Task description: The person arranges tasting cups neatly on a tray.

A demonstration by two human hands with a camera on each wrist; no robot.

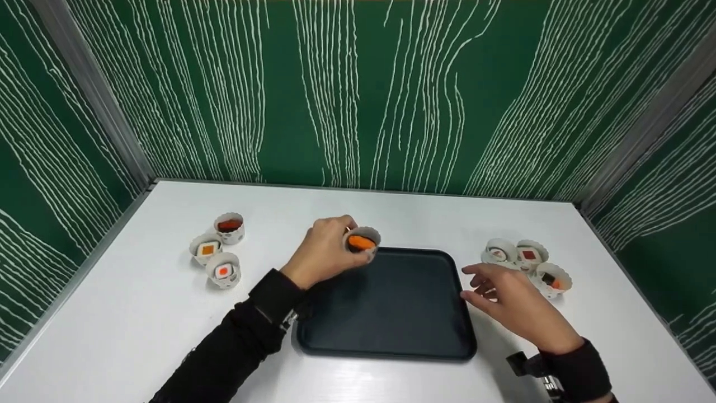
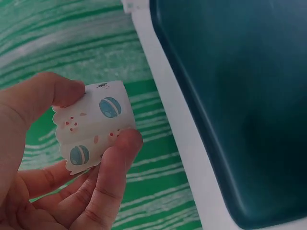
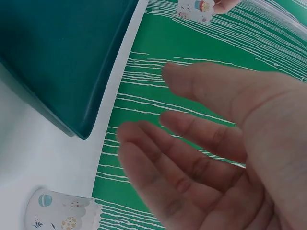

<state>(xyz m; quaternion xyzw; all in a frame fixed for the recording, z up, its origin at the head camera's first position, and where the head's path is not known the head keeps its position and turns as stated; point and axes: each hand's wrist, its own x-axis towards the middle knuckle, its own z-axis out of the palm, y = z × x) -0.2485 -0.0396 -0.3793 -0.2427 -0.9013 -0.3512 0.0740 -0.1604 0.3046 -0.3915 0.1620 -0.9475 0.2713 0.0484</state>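
My left hand (image 1: 324, 249) holds a small paper baking cup (image 1: 371, 233) over the far edge of the dark tray (image 1: 391, 313). Inside the cup sits an orange-topped sushi piece (image 1: 361, 242). The left wrist view shows the thumb and fingers pinching the scalloped cup (image 2: 93, 127), printed with blue macarons. My right hand (image 1: 512, 299) hovers by the tray's right edge, fingers loosely bent and nothing in them. Just beyond it stand three paper cups, one holding a red-centred roll (image 1: 528, 255). The right wrist view catches one printed cup (image 3: 62, 211) at lower left.
At the left of the white table (image 1: 140, 313) stand three more cups: one with a dark red piece (image 1: 229, 225), one with an orange-centred roll (image 1: 207, 249), one with a red-centred roll (image 1: 224, 271). A green wall with white streaks (image 1: 369, 101) rises behind the table.
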